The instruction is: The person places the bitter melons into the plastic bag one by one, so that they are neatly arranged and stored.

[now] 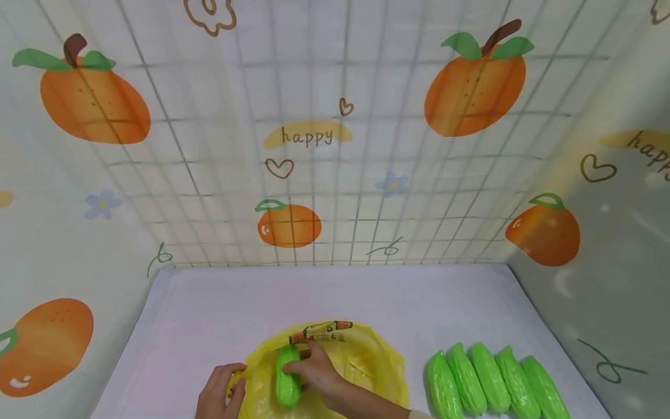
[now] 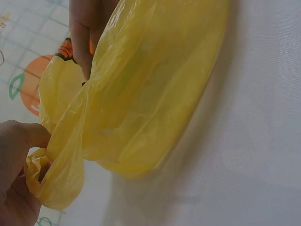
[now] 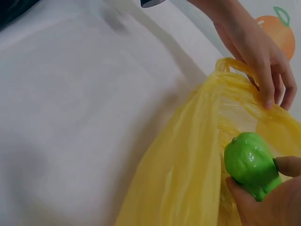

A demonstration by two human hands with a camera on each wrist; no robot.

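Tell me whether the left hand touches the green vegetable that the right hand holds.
Apart. The right wrist view shows a plain gap, with yellow bag visible between the left hand and the green vegetable.

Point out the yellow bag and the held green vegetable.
Yellow bag (image 2: pixel 143 101), left wrist view: on its outer side.
Held green vegetable (image 1: pixel 288 386), head view: on its lower half.

Glossy green oblong vegetable (image 1: pixel 288 391) in right hand (image 1: pixel 320 372); five green ridged vegetables (image 1: pixel 490 378) to its right; translucent yellow plastic bag (image 1: pixel 391 356) beneath; white orange-fruit-printed sheet (image 1: pixel 387 116) ahead.
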